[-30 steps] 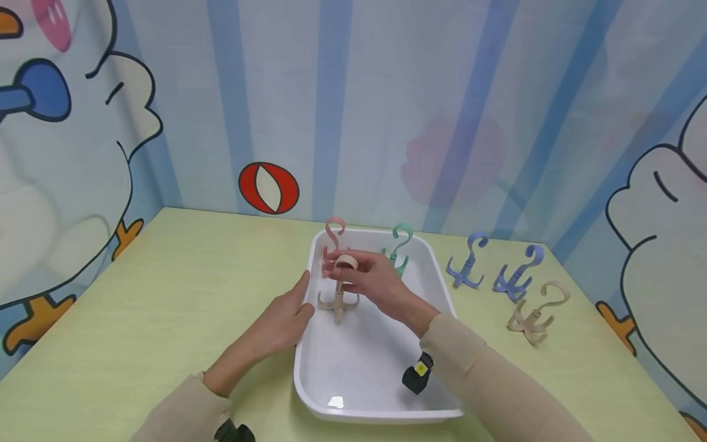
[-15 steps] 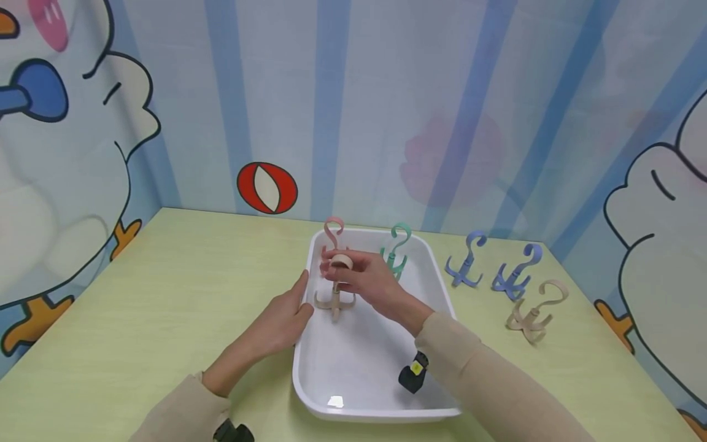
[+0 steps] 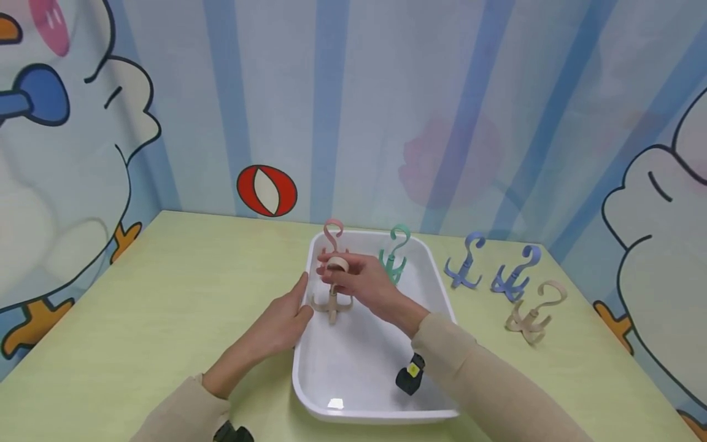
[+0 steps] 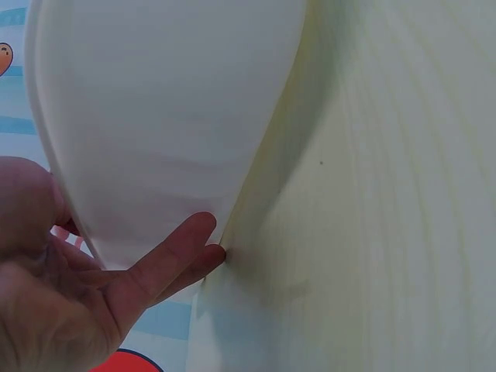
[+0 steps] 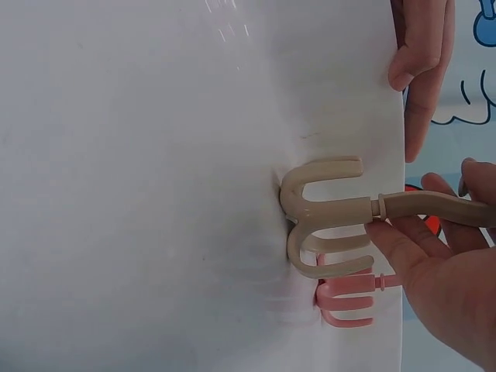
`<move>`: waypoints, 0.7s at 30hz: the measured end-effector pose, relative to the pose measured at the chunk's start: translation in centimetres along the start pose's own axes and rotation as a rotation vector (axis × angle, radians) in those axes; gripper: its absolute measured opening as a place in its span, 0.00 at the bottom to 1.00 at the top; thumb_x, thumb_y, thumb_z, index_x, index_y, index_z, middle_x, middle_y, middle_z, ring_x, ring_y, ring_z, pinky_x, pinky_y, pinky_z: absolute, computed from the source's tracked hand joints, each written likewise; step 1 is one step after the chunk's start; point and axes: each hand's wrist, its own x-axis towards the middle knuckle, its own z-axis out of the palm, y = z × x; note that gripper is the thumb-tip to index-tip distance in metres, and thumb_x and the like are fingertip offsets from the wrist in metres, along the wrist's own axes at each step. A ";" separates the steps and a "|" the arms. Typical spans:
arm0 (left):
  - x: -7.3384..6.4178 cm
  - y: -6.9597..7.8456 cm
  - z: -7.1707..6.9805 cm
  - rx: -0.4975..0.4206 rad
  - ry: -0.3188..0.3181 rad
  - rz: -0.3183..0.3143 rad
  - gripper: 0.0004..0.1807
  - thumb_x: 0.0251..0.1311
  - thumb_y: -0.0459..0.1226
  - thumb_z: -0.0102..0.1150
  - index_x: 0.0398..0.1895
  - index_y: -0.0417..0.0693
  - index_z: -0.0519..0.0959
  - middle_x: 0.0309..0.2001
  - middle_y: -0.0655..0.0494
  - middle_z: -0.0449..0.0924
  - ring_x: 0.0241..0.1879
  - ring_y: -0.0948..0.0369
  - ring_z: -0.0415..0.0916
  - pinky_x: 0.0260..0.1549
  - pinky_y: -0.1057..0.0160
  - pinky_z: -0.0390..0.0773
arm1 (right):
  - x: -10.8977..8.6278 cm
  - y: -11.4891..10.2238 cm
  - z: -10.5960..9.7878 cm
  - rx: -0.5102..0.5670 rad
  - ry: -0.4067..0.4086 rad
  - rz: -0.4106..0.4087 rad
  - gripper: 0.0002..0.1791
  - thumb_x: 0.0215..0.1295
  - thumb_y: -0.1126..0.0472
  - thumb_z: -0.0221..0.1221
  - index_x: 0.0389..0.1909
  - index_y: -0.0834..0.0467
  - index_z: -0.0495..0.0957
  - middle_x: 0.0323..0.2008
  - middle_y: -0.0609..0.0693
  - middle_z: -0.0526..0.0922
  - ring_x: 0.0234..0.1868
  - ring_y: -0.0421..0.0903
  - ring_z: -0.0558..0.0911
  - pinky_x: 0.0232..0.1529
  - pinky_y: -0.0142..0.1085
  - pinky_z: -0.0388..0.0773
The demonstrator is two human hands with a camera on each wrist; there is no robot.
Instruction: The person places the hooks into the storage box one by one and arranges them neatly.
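Tray (image 3: 353, 380) on table (image 3: 166, 288), head view: right hand (image 3: 369, 283) pinches the upper curl of a beige hook (image 3: 332, 305), which stands about upright inside the tray, by its left wall. Left hand (image 3: 283, 322) holds the tray's left edge. Green hook (image 3: 391, 264) stands at the tray's far end; two blue hooks (image 3: 465, 268) and a second beige hook (image 3: 530, 318) sit outside, on the table to the right. Right sleeve (image 3: 491, 374) crosses over the tray's right rim; it could probably snag there and jerk the held hook if the arm drops. Left wrist view: fingers (image 4: 174, 249) lie straight on the tray's outer wall, thumb side at the rim; a hard tug here would likely slide the tray and rock every hook in it. Right wrist view: grip is narrow, closed round the neck; prongs look to meet the tray floor, exact contact unclear. Pink hook (image 5: 346, 285) is near, its gap to the beige prongs unreadable. Sideways drift could tangle prongs and tip the pink one; letting go off-balance could topple the likely top-heavy beige hook.
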 end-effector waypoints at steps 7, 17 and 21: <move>-0.1 0.0 0.1 -0.035 -0.005 0.001 0.38 0.75 0.34 0.39 0.84 0.31 0.43 0.82 0.32 0.54 0.42 0.54 0.85 0.31 0.63 0.82 | -0.1 -0.3 -0.4 -0.014 -0.041 -0.032 0.25 0.73 0.62 0.64 0.69 0.61 0.79 0.65 0.55 0.84 0.63 0.49 0.84 0.66 0.46 0.81; 0.0 0.0 0.1 -0.023 -0.004 0.002 0.38 0.76 0.34 0.40 0.84 0.31 0.43 0.81 0.31 0.56 0.42 0.53 0.84 0.30 0.63 0.82 | -1.0 -1.7 -2.0 -0.049 -0.055 -0.025 0.29 0.73 0.60 0.65 0.73 0.56 0.76 0.62 0.58 0.86 0.62 0.50 0.85 0.66 0.48 0.80; 0.0 0.1 0.1 -0.013 0.000 -0.002 0.38 0.76 0.34 0.40 0.84 0.31 0.43 0.81 0.32 0.54 0.46 0.51 0.84 0.31 0.63 0.82 | -1.5 -2.0 -2.9 -0.053 -0.043 -0.018 0.30 0.72 0.56 0.65 0.74 0.53 0.75 0.66 0.55 0.84 0.65 0.50 0.84 0.67 0.47 0.80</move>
